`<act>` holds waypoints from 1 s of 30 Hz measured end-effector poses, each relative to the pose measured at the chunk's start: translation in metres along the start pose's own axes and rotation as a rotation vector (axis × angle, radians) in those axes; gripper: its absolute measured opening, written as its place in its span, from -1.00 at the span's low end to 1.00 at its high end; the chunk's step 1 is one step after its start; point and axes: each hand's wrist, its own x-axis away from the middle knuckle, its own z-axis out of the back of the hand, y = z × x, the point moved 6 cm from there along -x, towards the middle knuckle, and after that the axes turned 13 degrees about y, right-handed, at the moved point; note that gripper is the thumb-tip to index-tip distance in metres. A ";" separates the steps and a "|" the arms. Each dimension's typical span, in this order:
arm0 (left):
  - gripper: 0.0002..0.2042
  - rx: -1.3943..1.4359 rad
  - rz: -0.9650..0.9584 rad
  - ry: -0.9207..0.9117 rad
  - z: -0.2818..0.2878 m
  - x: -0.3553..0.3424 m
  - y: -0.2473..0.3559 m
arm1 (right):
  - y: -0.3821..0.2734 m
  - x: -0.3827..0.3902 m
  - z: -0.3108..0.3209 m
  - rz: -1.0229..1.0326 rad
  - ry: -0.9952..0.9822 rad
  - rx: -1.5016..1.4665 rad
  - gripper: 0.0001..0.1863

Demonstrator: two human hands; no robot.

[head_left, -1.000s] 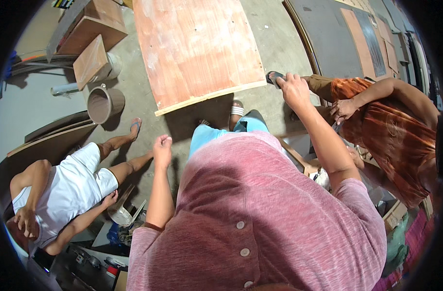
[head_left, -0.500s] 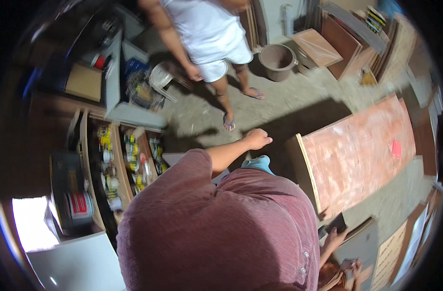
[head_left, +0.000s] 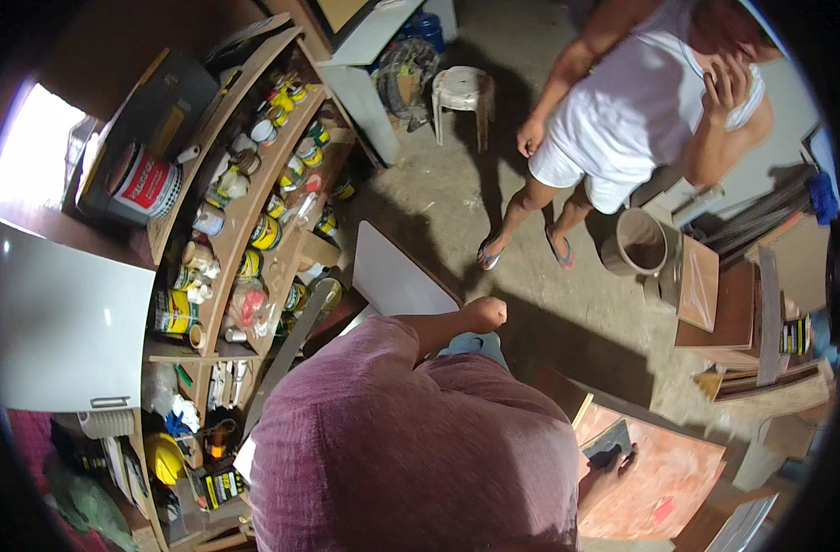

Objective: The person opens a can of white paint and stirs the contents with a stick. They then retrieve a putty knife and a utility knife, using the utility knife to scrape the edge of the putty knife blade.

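Note:
My left hand (head_left: 483,315) is curled into a loose fist in front of my body, with nothing visible in it. Its forearm crosses from the maroon sleeve, over light blue legwear (head_left: 475,344). Nearest on its left is a white panel (head_left: 392,271) leaning at a slant. My right hand is out of view behind my shirt. At the lower right, a hand (head_left: 609,471) that appears to be another person's rests with a dark flat block (head_left: 607,443) on a reddish wooden panel (head_left: 664,474). A small pink-red piece (head_left: 662,509) lies on that panel.
Shelves (head_left: 254,221) of paint cans curve along the left. A person in white (head_left: 622,120) stands ahead, one hand raised to the head. Beside them are a brown bucket (head_left: 639,242) and a white stool (head_left: 463,92). Boards (head_left: 728,294) lean at the right.
My view has swung left, bringing more shelves in and shifting the person in white rightward. My left hand remains closed. The dark block now lies on the reddish panel under the other person's hand.

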 end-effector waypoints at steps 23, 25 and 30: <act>-0.71 0.587 0.556 0.969 0.188 0.037 -0.106 | -0.011 -0.054 -0.538 0.470 -1.225 0.669 -0.59; -0.68 0.706 0.589 0.999 0.199 0.041 -0.093 | 0.015 -0.042 -0.587 0.411 -1.377 0.682 -0.54; -0.59 1.195 0.589 1.081 0.205 0.014 -0.047 | -0.001 0.072 -0.675 -0.458 -1.577 0.647 -0.48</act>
